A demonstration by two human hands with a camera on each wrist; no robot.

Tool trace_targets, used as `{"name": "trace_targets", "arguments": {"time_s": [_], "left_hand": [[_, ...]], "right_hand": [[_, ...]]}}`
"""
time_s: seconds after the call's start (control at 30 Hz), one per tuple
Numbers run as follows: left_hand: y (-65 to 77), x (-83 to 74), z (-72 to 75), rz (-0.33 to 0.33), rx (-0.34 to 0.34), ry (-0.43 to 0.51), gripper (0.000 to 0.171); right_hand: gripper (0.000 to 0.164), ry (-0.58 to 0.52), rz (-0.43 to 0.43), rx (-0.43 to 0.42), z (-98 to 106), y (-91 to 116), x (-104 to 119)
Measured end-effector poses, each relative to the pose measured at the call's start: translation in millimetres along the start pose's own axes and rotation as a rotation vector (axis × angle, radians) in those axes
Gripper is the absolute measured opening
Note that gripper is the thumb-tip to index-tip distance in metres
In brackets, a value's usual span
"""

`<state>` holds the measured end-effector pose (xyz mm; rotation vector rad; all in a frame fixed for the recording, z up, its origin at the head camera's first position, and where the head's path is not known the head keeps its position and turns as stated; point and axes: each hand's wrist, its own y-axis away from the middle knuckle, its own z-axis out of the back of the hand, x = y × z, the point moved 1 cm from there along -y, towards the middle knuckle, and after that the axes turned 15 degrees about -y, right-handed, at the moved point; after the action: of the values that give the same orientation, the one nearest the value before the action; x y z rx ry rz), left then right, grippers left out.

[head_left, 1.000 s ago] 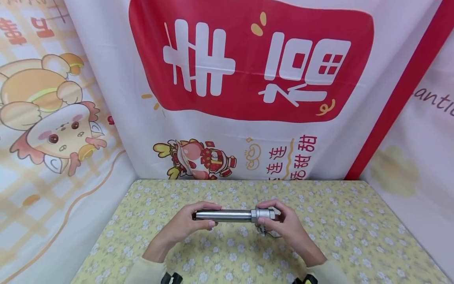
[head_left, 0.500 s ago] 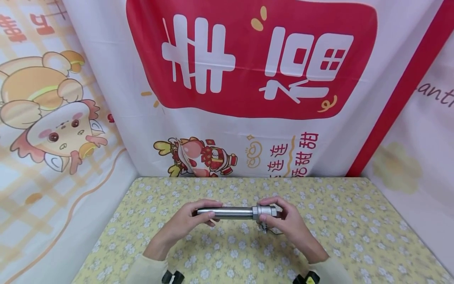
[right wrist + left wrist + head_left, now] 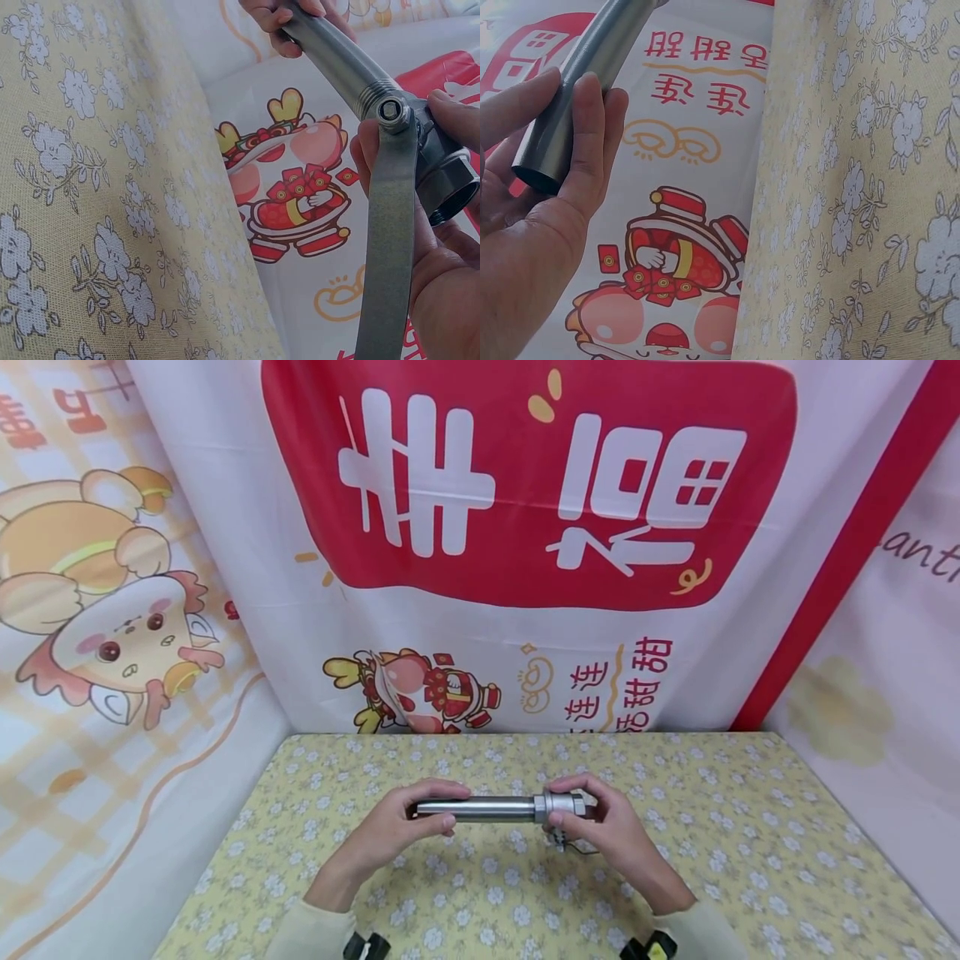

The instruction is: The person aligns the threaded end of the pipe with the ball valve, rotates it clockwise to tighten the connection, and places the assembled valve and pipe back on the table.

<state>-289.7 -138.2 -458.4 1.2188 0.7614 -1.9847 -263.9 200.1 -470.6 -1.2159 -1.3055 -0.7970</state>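
Observation:
A smooth steel pipe (image 3: 487, 809) lies level in the air between my hands in the head view, joined at its right end to a ball valve (image 3: 561, 807). My left hand (image 3: 408, 814) grips the pipe near its free end, whose open mouth shows in the left wrist view. With fingers above and thumb below, my right hand (image 3: 603, 817) holds the valve body. In the right wrist view, several pipe threads (image 3: 375, 97) show where the pipe enters the valve. The valve's flat lever handle (image 3: 388, 240), fixed by a nut, hangs toward the bottom of that view.
Below the hands is a table (image 3: 480, 893) with a yellow flowered cloth. A white and red printed curtain (image 3: 465, 622) hangs behind its far edge, and more printed cloth (image 3: 135, 635) stands on the left. Black straps (image 3: 366, 946) sit at the wrists.
My left thumb has gone up onto the pipe's front and come back down to its lower side. My right hand's hold on the valve looks the same.

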Motion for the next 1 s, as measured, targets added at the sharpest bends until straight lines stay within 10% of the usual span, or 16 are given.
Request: {"name": "trace_targets", "arguments": {"time_s": [1.0], "left_hand": [[2.0, 2.6, 5.0, 0.05, 0.043, 0.025, 0.049]], "right_hand": [[0.036, -0.01, 0.011, 0.009, -2.0, 0.9, 1.6]]}}
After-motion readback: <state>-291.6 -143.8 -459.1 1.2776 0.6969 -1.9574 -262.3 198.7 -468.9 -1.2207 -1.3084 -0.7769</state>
